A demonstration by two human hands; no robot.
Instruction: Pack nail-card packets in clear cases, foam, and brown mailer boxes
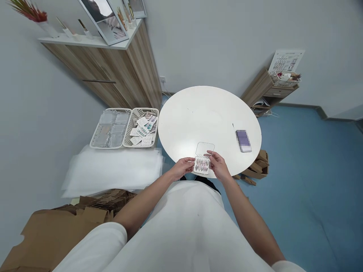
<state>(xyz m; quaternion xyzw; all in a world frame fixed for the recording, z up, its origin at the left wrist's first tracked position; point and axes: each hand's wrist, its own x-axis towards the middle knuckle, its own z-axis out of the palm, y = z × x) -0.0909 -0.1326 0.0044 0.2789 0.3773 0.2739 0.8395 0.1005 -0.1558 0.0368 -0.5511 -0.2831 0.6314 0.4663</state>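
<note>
Over the near edge of a round white table (195, 109) I hold a small clear plastic case (202, 172) with its lid (205, 148) raised. Inside it lies a card with two rows of press-on nails (202, 165), pinkish and silvery. My left hand (183, 168) pinches the case's left side. At the right side, my right hand (217, 165) has its fingers closed on the case's edge, with the index finger up near the hinge and lid. The fingertips partly cover the right rim.
To the left stand a basket of printed cards (144, 139) and a basket of clear boxes (110, 130), beside translucent sheets (113, 170). Flattened cardboard (62, 230) lies near left. A blurred purple object (243, 139) rests on the table's right. A carton (256, 168) sits on the floor.
</note>
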